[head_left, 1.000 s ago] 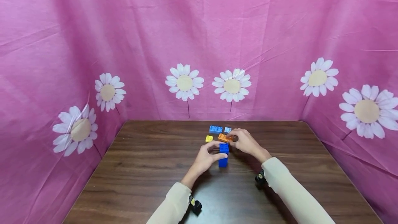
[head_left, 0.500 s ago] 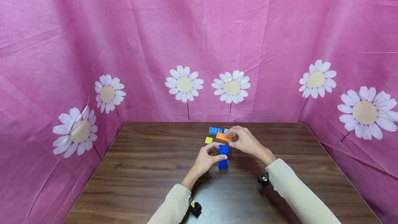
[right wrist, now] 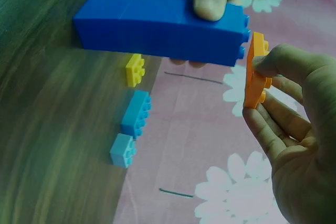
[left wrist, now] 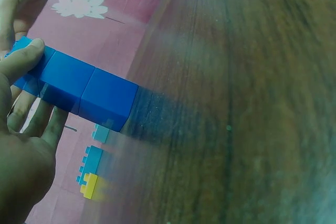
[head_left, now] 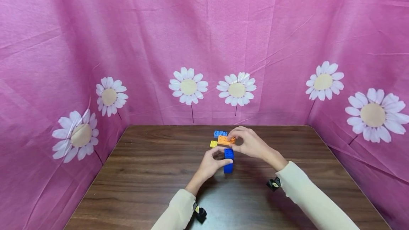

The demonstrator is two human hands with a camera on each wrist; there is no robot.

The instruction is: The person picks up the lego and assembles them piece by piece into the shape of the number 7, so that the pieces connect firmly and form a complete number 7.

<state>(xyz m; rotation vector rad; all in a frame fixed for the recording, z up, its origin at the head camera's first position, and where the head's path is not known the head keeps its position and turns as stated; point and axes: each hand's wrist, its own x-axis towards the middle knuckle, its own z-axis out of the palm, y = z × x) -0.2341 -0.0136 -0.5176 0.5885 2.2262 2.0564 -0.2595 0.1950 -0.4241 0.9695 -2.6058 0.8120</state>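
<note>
A tower of dark blue toy bricks (head_left: 228, 166) stands upright on the table, studs on top. My left hand (head_left: 210, 162) grips its upper part, thumb on the near side; the left wrist view shows the thumb across the blue tower (left wrist: 89, 85). Just beyond the tower's top, my right hand (head_left: 252, 144) pinches a long, flat orange brick (head_left: 223, 140) between thumb and fingers. In the right wrist view the orange brick (right wrist: 255, 72) is close to the tower's studded end, with a narrow gap there.
Behind the hands lie a small yellow brick (head_left: 213, 144) and a longer light blue brick (head_left: 220, 133). The right wrist view also shows a small pale blue brick (right wrist: 123, 150) on the wooden table (head_left: 143, 173). A pink flowered cloth (head_left: 204, 27) hangs beyond the table's far edge.
My right hand has lifted the orange brick from the table and brought it left and nearer to the tower's top. The left hand has kept its grip on the tower.
</note>
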